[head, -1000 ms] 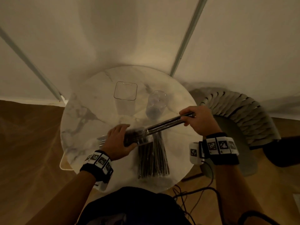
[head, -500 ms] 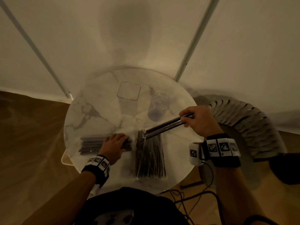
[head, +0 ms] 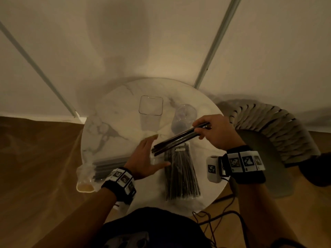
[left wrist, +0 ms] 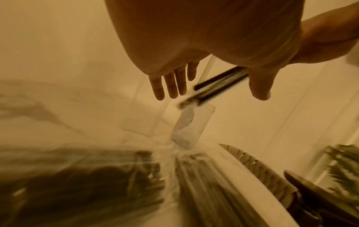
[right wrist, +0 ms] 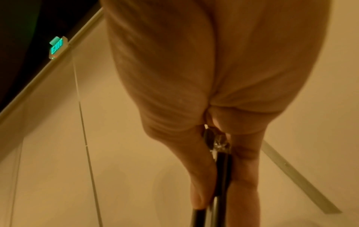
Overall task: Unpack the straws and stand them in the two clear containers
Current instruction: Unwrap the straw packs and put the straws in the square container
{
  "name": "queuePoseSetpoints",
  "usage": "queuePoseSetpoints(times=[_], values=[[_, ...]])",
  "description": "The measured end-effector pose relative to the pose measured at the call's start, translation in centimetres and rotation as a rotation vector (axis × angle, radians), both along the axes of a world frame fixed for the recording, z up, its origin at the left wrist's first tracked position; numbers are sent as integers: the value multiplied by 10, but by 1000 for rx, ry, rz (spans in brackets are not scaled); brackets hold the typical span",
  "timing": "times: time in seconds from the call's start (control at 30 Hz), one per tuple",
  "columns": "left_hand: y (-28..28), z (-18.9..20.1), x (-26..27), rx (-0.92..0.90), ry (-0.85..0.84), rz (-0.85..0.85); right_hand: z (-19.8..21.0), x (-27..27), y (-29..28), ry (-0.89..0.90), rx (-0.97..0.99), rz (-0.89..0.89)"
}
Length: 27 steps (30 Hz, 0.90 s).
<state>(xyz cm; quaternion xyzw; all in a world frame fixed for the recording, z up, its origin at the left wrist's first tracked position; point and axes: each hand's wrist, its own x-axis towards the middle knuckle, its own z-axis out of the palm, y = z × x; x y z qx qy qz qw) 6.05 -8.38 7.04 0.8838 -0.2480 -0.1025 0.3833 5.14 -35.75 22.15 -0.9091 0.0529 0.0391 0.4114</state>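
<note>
- A part-emptied pack of straws [head: 105, 167] lies at about 8 o'clock on the round marble desk [head: 100, 133], its clear end hanging over the rim; it looks parked there, out of the way of the working area.
- The left hand [head: 145, 158] hovers flat over the desk's middle, fingers straight and spread, holding nothing. Its fingertips [left wrist: 170, 86] point toward the free end of the bundle, probably to steady or square it.
- The square clear container [head: 151, 105] stands at 12 o'clock, empty as far as can be seen, its mouth free for straws to drop in upright.
- A second sealed pack [head: 180, 174] lies at 5 o'clock, near the person, likely next to be opened.
- The round clear cup [head: 182, 119] stands at 1 o'clock, just beyond the bundle.
- The right hand [head: 215, 131] at 2 o'clock pinches one end of a dark straw bundle [head: 179, 140] between fingers and thumb. The bundle slants down toward the centre, not yet in either container.
</note>
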Motion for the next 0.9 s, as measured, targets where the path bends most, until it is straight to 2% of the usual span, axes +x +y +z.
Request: queuePoseSetpoints(times=[0.17, 0.33, 0.47, 0.67, 0.83, 0.9], values=[[-19, 9, 12, -91, -44, -4, 12, 13, 42, -105, 75, -16], [-17, 26, 35, -194, 3, 28, 29, 34, 67, -196, 198, -53], [-17, 51, 72, -257, -35, 55, 60, 61, 86, -290, 178, -31], [-21, 83, 134, -327, -140, 82, 97, 110, 98, -431, 24, -72], [-13, 70, 169, -234, -259, 97, 99, 138, 85, -478, 59, -171], [-5, 56, 174, -149, -249, 128, 90, 145, 77, -484, 61, -221]])
